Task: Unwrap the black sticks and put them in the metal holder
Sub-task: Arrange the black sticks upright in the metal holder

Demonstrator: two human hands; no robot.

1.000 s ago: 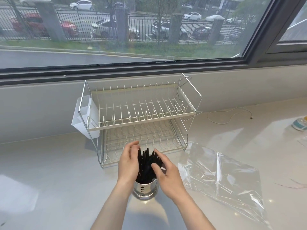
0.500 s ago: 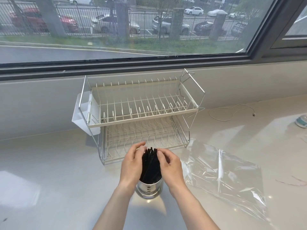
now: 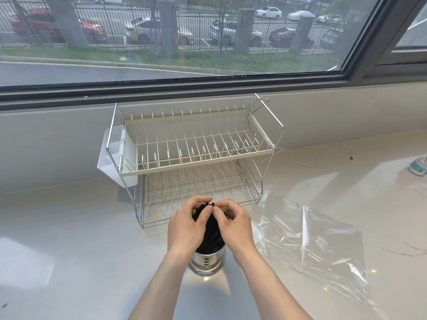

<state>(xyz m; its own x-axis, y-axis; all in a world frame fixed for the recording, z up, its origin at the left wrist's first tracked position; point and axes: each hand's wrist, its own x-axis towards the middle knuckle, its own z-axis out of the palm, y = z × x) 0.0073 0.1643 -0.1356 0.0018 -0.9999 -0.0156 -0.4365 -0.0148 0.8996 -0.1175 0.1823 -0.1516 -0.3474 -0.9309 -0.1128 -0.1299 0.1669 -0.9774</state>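
Centrally, left hand (image 3: 186, 227) and right hand (image 3: 235, 225) fingers cupping black sticks (image 3: 211, 234) (bunched upright) in metal holder (image 3: 206, 262), bare counter (image 3: 69, 239) left.

Between the left hand (image 3: 184, 228) and right hand (image 3: 235, 227), the sticks (image 3: 211, 232) are black; below them the holder (image 3: 206, 262) is shiny silver with dark slots. Beyond the hands, a cream-and-chrome rack (image 3: 198, 155); right of them, clear glossy wrap (image 3: 312, 245) on a pale beige counter (image 3: 69, 239)

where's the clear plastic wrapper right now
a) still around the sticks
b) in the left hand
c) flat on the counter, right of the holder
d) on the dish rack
c: the clear plastic wrapper lies spread on the counter to the right of the metal holder, apart from both hands.
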